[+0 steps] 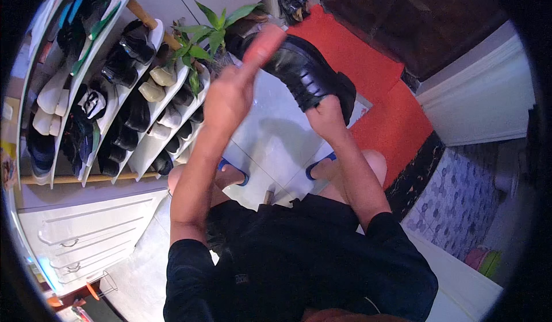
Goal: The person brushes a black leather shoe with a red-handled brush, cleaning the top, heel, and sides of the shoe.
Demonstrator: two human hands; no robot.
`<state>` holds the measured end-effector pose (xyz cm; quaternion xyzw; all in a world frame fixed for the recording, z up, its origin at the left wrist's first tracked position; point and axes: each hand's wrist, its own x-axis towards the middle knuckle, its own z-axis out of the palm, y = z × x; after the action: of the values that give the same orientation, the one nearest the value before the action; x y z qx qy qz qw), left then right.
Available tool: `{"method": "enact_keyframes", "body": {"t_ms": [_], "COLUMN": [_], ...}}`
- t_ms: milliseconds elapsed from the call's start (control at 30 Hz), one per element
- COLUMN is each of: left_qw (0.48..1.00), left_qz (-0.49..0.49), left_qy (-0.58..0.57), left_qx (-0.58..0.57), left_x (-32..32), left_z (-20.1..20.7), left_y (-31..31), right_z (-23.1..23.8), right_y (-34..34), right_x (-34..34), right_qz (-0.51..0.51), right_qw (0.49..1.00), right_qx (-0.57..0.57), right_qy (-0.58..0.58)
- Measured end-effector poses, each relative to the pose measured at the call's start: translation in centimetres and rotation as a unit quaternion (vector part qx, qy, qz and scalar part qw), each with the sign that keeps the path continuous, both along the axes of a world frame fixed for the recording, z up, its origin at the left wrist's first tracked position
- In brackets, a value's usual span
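Up in front of me is a black leather shoe, tilted with its toe toward the upper left. My right hand is pushed into its opening, so the fingers are hidden inside, and it bears the shoe above the floor. My left hand is closed around a red brush, blurred by motion, which lies over the toe end of the shoe. The brush's underside is hidden, and I cannot tell whether it touches the leather.
On the left stands a rack with several shoes, above a white drawer cabinet. A green plant grows beside it. A red mat lies at the right, with another black shoe near its far end.
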<state>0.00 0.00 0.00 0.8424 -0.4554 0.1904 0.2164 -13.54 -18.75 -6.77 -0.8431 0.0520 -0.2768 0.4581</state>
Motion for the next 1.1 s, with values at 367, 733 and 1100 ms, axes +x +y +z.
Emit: {"method": "enact_keyframes", "body": {"t_ms": [367,733,1100], "left_qw": [0.993,0.949,0.955], "left_qz": [-0.069,-0.043,-0.011], "left_qy": [-0.039,0.207,0.170], "left_qx": [-0.087,-0.233,-0.243], "left_x": [0.4,-2.3,-2.5], "left_z": [-1.1,-1.7,-3.0], "left_y": [1.8,-0.8,-1.6], "right_z": [1.0,1.1,0.7], "right_y": [0.6,1.5,1.6], "right_x": [0.6,1.0,1.2], "right_qz": [0.132,0.165,0.166], "right_qw": [0.809,0.731,0.782], "right_qx": [0.562,0.640,0.579], "right_qy": [-0.114,-0.169,-0.159]}}
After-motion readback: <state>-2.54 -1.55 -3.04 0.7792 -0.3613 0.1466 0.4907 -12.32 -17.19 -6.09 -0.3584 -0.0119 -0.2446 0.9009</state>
